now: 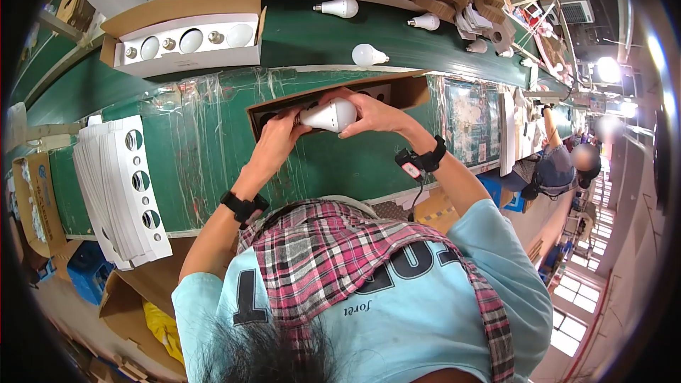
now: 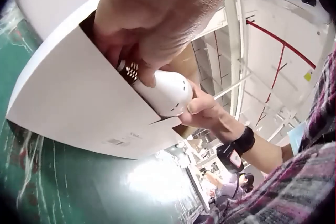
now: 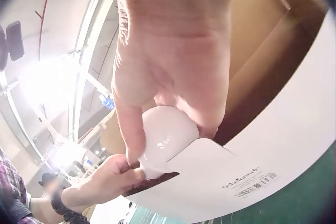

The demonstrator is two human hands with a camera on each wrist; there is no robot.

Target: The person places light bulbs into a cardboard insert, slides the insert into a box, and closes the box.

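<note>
A white bulb (image 1: 328, 115) lies level over the open box (image 1: 415, 92) in front of the person. The left hand (image 1: 278, 131) pinches the bulb's metal base, which shows in the left wrist view beside the thumb of that hand (image 2: 152, 19). Around the round end of the bulb (image 3: 168, 132) curl the fingers and thumb of the right hand (image 1: 372, 115). The box's white outer wall (image 2: 79, 98) carries a printed label, and a holed white insert shows inside. Fingertips behind the bulb are partly hidden.
Beyond, a filled box (image 1: 188, 64) of bulbs and loose bulbs (image 1: 369, 54) rest on a green belt (image 1: 291, 35). Holed white inserts (image 1: 117, 191) are stacked at the left. Another person (image 1: 557, 170) sits at the right.
</note>
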